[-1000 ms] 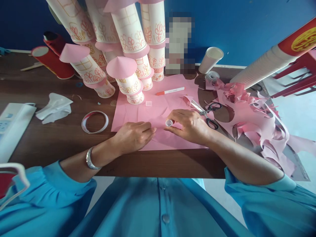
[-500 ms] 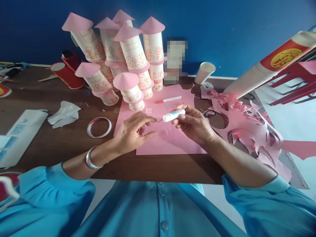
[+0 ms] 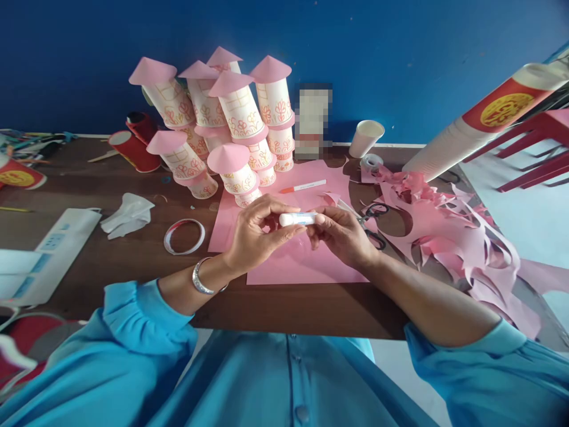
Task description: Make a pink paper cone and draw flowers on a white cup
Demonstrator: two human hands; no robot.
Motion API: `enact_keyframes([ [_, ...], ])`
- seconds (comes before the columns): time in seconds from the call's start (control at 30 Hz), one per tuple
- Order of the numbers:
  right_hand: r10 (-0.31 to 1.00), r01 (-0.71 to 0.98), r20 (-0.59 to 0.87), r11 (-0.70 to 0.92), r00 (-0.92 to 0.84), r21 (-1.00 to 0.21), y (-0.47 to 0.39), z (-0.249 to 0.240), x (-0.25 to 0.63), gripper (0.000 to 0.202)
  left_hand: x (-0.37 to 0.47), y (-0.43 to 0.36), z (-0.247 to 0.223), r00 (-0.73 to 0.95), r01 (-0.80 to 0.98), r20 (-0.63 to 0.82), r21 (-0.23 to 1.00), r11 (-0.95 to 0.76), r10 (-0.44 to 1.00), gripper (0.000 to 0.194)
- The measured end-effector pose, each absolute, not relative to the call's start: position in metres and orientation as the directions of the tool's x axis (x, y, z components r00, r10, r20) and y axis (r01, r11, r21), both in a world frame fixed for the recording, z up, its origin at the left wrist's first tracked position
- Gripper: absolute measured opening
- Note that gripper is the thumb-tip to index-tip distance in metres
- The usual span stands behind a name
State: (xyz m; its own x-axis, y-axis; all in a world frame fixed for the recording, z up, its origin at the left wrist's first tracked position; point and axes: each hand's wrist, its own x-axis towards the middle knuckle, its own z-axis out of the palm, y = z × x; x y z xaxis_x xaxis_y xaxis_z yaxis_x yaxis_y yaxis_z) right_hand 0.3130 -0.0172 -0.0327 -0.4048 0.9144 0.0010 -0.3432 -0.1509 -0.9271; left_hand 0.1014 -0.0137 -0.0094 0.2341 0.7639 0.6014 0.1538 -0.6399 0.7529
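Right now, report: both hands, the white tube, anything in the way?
Left hand and right hand both on white tube. Tube lies sideways above pink paper. Scissors beside right hand, not blocking tube.

no legible txt, wht stick [image 3: 297, 219] print — blurred, pen [image 3: 309, 185] print — too sm

Print on white tube [image 3: 299, 219] too small to read, part of pink sheet [image 3: 306, 267] hidden behind L hand [image 3: 251, 234] & R hand [image 3: 351, 240], tall obj. [image 3: 313, 115] pixelated, red stool [image 3: 544, 127] cut off @ R edge, red-&-yellow cup [image 3: 20, 172] cut off @ L.
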Motion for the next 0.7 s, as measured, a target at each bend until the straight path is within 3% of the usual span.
enact_keyframes([
  [0.13, 0.888, -0.178, -0.051, -0.148, -0.458, -0.973, -0.022, -0.043, 0.312, 0.06, 0.097, -0.015, -0.011, 0.303, 0.211, 0.669, 0.647, -0.733, 0.678, 0.02],
  [0.27, 0.839, -0.067, -0.177, -0.245, -0.515, -0.967, -0.023, -0.044, 0.313, 0.066, 0.094, -0.016, -0.011, 0.332, 0.243, 0.672, 0.617, -0.749, 0.662, 0.02],
  [0.53, 0.772, -0.086, -0.296, -0.411, -0.563, -0.908, -0.024, -0.031, 0.309, 0.07, 0.093, -0.018, -0.013, 0.363, 0.273, 0.673, 0.585, -0.764, 0.645, 0.018],
  [0.7, 0.811, -0.061, -0.263, -0.343, -0.522, -0.937, -0.024, -0.032, 0.311, 0.072, 0.094, -0.017, -0.012, 0.354, 0.221, 0.675, 0.613, -0.759, 0.648, 0.018],
])
